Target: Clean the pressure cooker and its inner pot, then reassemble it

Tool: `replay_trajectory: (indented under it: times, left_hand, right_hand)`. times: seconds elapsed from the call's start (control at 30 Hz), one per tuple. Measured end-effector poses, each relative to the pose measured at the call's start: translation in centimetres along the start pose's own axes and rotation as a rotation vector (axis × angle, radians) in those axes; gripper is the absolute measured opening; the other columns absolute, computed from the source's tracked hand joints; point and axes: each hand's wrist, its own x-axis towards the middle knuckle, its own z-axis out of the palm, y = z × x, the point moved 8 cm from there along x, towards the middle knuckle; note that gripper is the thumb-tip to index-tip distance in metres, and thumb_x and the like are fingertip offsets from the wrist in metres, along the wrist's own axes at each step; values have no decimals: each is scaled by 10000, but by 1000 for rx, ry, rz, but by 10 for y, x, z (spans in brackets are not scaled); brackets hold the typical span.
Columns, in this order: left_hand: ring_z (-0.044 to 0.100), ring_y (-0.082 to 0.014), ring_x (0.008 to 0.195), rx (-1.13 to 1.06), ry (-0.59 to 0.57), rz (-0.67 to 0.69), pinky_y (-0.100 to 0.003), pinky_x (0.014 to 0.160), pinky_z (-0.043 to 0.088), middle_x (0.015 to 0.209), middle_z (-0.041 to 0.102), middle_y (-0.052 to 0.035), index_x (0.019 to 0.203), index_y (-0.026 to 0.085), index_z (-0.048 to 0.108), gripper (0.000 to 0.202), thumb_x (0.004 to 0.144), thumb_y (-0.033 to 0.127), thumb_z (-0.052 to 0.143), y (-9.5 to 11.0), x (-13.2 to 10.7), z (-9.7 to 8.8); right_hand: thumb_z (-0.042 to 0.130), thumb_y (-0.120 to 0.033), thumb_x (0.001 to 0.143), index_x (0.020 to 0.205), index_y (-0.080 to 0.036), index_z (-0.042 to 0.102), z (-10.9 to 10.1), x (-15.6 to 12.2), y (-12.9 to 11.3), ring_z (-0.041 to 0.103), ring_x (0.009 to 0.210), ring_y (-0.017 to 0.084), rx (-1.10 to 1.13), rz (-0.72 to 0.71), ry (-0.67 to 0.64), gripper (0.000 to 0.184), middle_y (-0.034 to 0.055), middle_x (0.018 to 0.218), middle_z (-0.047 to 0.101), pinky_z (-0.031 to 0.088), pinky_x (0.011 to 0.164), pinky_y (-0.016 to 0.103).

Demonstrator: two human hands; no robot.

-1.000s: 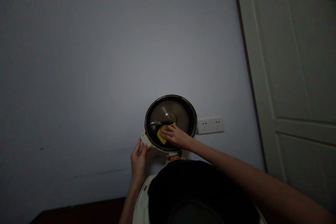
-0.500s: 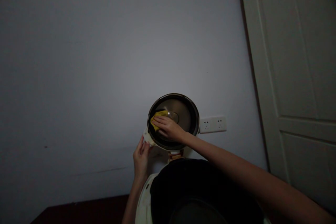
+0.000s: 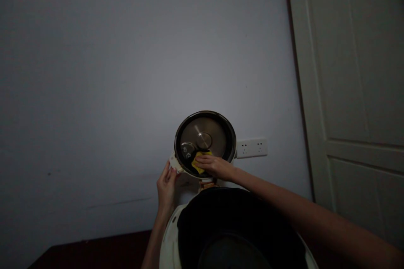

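One raised lid: left hand, grip pinching its lower-left edge; right hand, grip closed over one yellow cloth inside it.

Head-worn view, facing wall, angled down

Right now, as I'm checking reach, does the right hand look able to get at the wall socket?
Probably yes: the wall socket shows uncovered, right of the raised lid, near the right hand. That hand holds a yellow cloth against the lid's inside, so it may need freeing.
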Motion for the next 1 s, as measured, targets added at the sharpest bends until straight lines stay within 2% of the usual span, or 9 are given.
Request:
replay_trajectory:
  times: [0.07,0.17,0.23,0.33,0.43,0.5,0.63,0.77,1.0]
  left_hand:
    - [561,-253,1164,-3,-6,-1,-407,973,461,1329,538,-139,1288,143,532,505,803,244,632,0,0,0]
    - [554,-264,1171,-2,-24,2,-411,963,472,1341,527,-140,1292,142,528,521,798,265,640,1,1,1]
    - [554,-266,1170,-9,-43,7,-410,952,482,1342,526,-142,1303,141,516,532,802,276,636,2,1,3]
    - [552,-259,1174,-18,-38,-1,-404,967,471,1351,516,-142,1315,135,500,534,811,259,623,2,0,2]
    - [539,-250,1191,-15,-20,-14,-395,993,447,1361,509,-133,1297,136,520,507,810,240,622,0,0,0]
    - [540,-251,1190,-15,-22,-14,-399,990,448,1351,521,-129,1288,146,531,498,809,246,626,-1,0,0]
    - [536,-247,1195,-10,-10,-6,-395,994,442,1347,527,-124,1269,152,549,485,798,225,637,-4,3,-3]
    - [551,-249,1176,-7,40,-70,-408,976,455,1332,538,-136,1283,135,531,478,813,182,604,-8,3,-4]
    - [576,-256,1144,-2,40,-84,-415,946,479,1317,549,-150,1311,123,501,504,818,175,593,-6,1,-2]
  right_hand:
    - [472,-120,890,1230,-107,563,-11,5,1,512,1199,215,-20,-1,12,352,148,1263,587,474,971,363]
    - [445,-132,896,1241,-93,552,-38,26,7,494,1202,242,-79,29,174,363,187,1261,573,469,963,422]
    - [451,-141,894,1238,-96,553,-46,40,6,451,1244,250,-88,10,249,361,191,1291,549,434,999,450]
    - [500,-144,869,1234,-84,555,-37,52,1,383,1304,259,-65,-62,225,373,189,1348,499,381,1053,453]
    - [474,-102,877,1279,-95,519,-21,47,2,309,1357,237,-46,-60,181,404,177,1403,442,361,1077,424]
    - [443,-99,900,1283,-102,516,-14,40,3,292,1367,222,-53,-61,156,390,170,1394,456,362,1081,409]
    - [419,-123,928,1273,-79,519,-8,31,1,306,1360,230,-110,-57,106,361,180,1364,486,378,1071,408]
    - [417,-114,929,1256,-43,523,-1,25,-6,349,1335,255,-165,-63,37,351,197,1352,491,410,1043,415]
    - [438,-101,915,1276,-88,516,8,6,-6,393,1303,232,-145,-44,-82,369,140,1359,504,410,1038,381]
